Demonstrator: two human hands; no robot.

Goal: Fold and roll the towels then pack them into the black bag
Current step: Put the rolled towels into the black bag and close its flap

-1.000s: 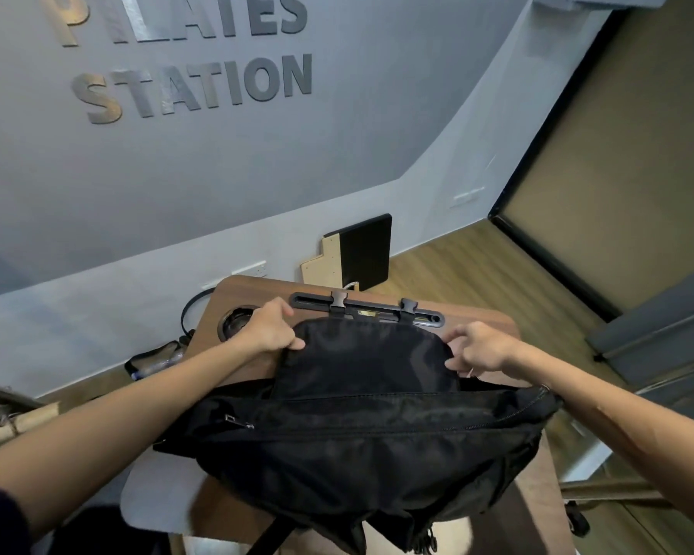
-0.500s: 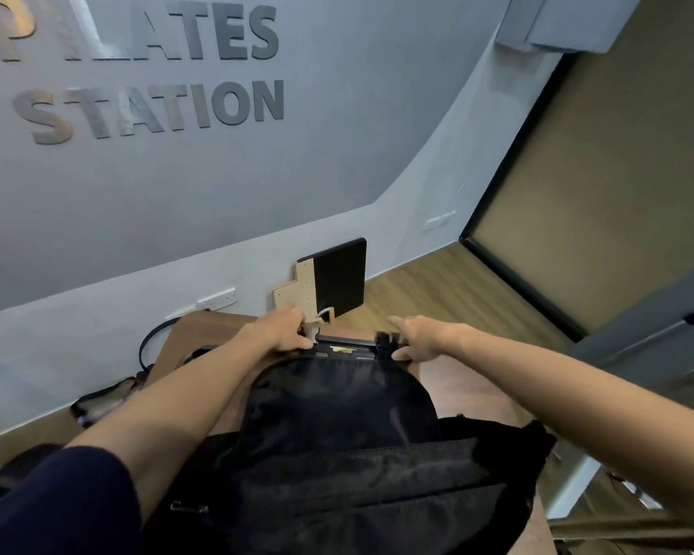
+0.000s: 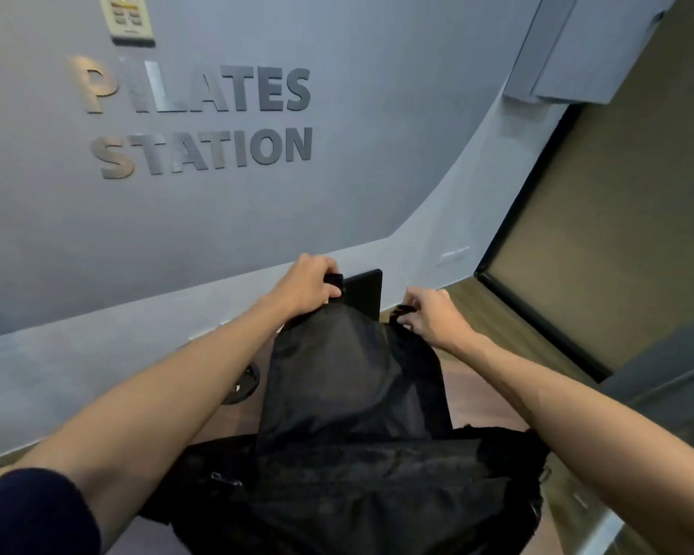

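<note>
left hand (image 3: 303,284) gripping black bag (image 3: 349,426) flap's far edge | right hand (image 3: 427,316) pinching the other corner | bag on brown table (image 3: 473,390)

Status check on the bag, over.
Left hand and right hand each grip the black bag top flap, pulled up. No towels visible. Nothing obstructing.
</note>
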